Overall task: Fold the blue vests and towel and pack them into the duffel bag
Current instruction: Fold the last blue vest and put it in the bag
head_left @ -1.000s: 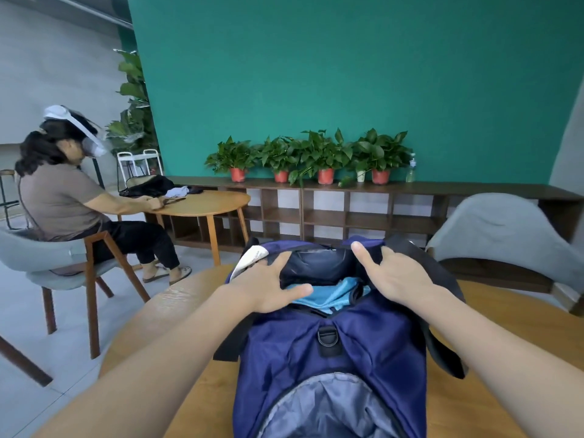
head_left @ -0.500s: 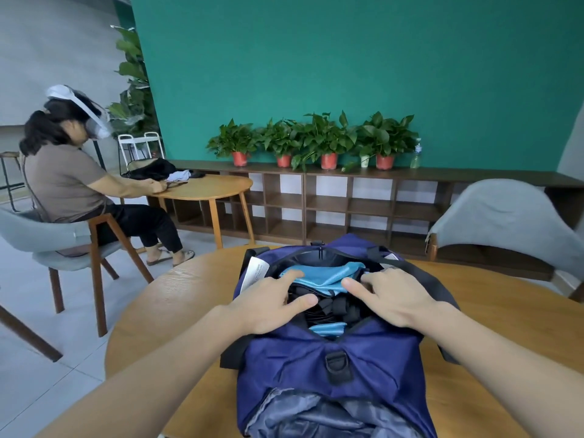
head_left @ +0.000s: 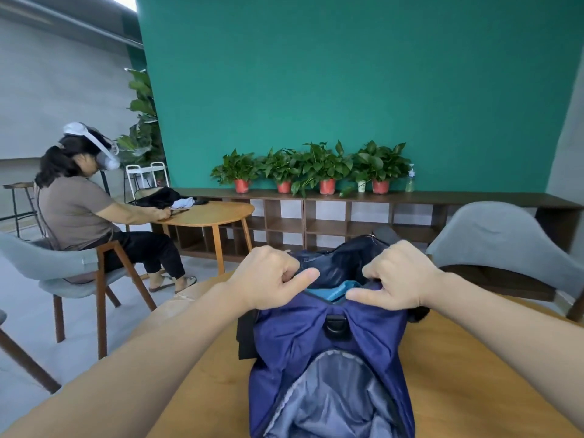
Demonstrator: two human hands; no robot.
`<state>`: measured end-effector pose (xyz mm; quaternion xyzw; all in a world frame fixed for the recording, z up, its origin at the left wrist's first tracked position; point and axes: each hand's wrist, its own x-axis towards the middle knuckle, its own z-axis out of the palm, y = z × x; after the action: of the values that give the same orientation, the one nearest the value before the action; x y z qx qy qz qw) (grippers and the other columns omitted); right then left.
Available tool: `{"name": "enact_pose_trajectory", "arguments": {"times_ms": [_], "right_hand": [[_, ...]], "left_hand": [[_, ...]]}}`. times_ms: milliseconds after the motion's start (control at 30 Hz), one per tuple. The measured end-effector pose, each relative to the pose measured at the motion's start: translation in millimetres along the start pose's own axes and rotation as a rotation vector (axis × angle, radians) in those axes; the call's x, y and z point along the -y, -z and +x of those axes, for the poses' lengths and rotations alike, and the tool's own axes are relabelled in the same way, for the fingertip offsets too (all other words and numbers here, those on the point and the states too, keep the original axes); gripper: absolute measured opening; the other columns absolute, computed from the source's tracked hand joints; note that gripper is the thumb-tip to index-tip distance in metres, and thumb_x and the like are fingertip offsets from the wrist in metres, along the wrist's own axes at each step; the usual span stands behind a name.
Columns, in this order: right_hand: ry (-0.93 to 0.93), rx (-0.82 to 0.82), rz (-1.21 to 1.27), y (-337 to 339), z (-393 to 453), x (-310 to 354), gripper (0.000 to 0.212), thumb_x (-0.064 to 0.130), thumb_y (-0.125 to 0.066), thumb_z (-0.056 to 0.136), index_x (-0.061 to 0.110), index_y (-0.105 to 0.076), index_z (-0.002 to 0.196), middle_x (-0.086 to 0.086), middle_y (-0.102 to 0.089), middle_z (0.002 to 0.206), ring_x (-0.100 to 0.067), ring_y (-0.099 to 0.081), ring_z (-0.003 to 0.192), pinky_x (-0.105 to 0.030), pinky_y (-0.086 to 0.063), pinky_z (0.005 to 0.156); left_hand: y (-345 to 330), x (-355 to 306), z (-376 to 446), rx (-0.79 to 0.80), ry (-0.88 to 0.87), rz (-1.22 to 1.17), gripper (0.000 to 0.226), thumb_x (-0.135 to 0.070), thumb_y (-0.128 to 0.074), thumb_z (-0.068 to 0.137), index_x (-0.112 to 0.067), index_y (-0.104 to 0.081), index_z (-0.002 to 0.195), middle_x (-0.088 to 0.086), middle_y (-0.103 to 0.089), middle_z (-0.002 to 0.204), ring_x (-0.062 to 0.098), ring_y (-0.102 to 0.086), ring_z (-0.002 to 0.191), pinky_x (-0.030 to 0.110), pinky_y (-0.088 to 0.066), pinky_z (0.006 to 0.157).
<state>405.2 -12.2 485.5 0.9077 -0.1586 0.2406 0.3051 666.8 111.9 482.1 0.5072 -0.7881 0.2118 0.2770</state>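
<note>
Both hands grip the bag's mouth.
Left hand (head_left: 268,279) and right hand (head_left: 396,281) curl their fingers round the rim of the blue bag (head_left: 328,352), thumbs pointing inward toward each other. Light blue cloth (head_left: 336,289) shows inside the opening between them. That bag stands on the wooden surface (head_left: 458,374), a grey chair (head_left: 505,245) behind it.

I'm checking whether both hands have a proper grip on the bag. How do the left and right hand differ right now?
The left hand grips the duffel bag at the left of its opening; the right hand grips at the right. The left thumb points right, the right thumb points left, toward each other. Both have fingers curled round the bag's dark blue edge, with light blue fabric showing between them.
</note>
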Motion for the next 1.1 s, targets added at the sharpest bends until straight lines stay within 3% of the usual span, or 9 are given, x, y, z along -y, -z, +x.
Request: {"name": "enact_pose_trajectory", "arguments": {"times_ms": [133,333,433,533,667,800,900,1000,1100], "right_hand": [[-0.092,-0.057,-0.073,6,26,-34,0.071,0.075,-0.026,0.091,0.02,-0.028,0.045,0.004,-0.028,0.039,-0.023,-0.028,0.039,-0.026,-0.018,0.044],[-0.278,-0.138,-0.178,30,84,-73,0.078,0.075,-0.003,0.082,0.018,-0.048,0.052,0.002,-0.044,0.048,-0.025,-0.052,0.055,-0.027,-0.025,0.051],[-0.353,-0.277,-0.155,51,100,-83,0.075,0.069,-0.016,0.087,0.012,-0.047,0.049,0.003,-0.035,0.043,-0.027,-0.045,0.049,-0.024,-0.016,0.05],[-0.332,-0.364,-0.133,54,91,-78,0.067,0.062,-0.033,0.088,0.011,-0.041,0.044,0.003,-0.031,0.038,-0.024,-0.038,0.039,-0.02,-0.014,0.051],[-0.256,-0.179,-0.145,19,47,-53,0.065,0.063,-0.036,0.087,0.016,-0.041,0.043,0.004,-0.034,0.037,-0.023,-0.034,0.034,-0.02,-0.017,0.048],[-0.227,-0.154,-0.064,0,4,-25,0.06,0.06,-0.042,0.086,0.018,-0.029,0.045,0.007,-0.023,0.039,-0.021,-0.024,0.035,-0.021,-0.015,0.046],[-0.186,-0.114,-0.034,0,-25,-15,0.061,0.059,-0.043,0.087,0.018,-0.035,0.042,0.005,-0.031,0.037,-0.023,-0.034,0.034,-0.025,-0.022,0.046],[-0.112,-0.01,-0.043,-2,-55,-3,0.06,0.062,-0.04,0.09,0.022,-0.04,0.045,0.002,-0.043,0.04,-0.022,-0.043,0.042,-0.03,-0.028,0.056],[-0.127,0.061,0.025,2,-79,9,0.063,0.064,-0.033,0.096,0.021,-0.05,0.053,0.004,-0.05,0.052,-0.018,-0.042,0.062,-0.036,-0.04,0.074]], "left_hand": [[14,20,34,-0.094,-0.076,0.207,0.062,-0.059,-0.041,0.097,-0.015,-0.039,0.053,-0.006,-0.038,0.046,0.018,-0.037,0.041,0.028,-0.034,0.042],[43,49,92,-0.229,0.054,0.357,0.054,-0.053,-0.034,0.092,-0.016,-0.043,0.054,0.0,-0.049,0.047,0.028,-0.05,0.045,0.026,-0.033,0.047],[64,42,108,-0.347,0.111,0.293,0.047,-0.048,-0.04,0.09,-0.022,-0.03,0.053,-0.005,-0.036,0.043,0.025,-0.04,0.042,0.025,-0.033,0.045],[62,33,99,-0.392,0.12,0.3,0.045,-0.044,-0.044,0.089,-0.021,-0.029,0.052,-0.005,-0.034,0.043,0.022,-0.036,0.041,0.025,-0.032,0.044],[20,18,61,-0.309,0.078,0.324,0.046,-0.04,-0.046,0.088,-0.016,-0.036,0.05,-0.005,-0.034,0.043,0.021,-0.032,0.039,0.024,-0.028,0.041],[-9,-8,29,-0.255,0.057,0.288,0.042,-0.038,-0.049,0.088,-0.02,-0.036,0.052,-0.006,-0.039,0.045,0.021,-0.039,0.038,0.026,-0.034,0.038],[-17,-37,11,-0.191,-0.002,0.265,0.043,-0.039,-0.051,0.09,-0.021,-0.04,0.053,-0.007,-0.042,0.047,0.017,-0.039,0.04,0.026,-0.032,0.039],[-28,-62,-6,-0.062,-0.069,0.286,0.046,-0.041,-0.05,0.091,-0.02,-0.037,0.052,-0.006,-0.04,0.045,0.015,-0.036,0.039,0.025,-0.028,0.039],[-35,-79,-18,0.032,-0.026,0.332,0.052,-0.046,-0.046,0.093,-0.017,-0.043,0.05,-0.005,-0.042,0.044,0.017,-0.039,0.038,0.03,-0.038,0.039]]}}
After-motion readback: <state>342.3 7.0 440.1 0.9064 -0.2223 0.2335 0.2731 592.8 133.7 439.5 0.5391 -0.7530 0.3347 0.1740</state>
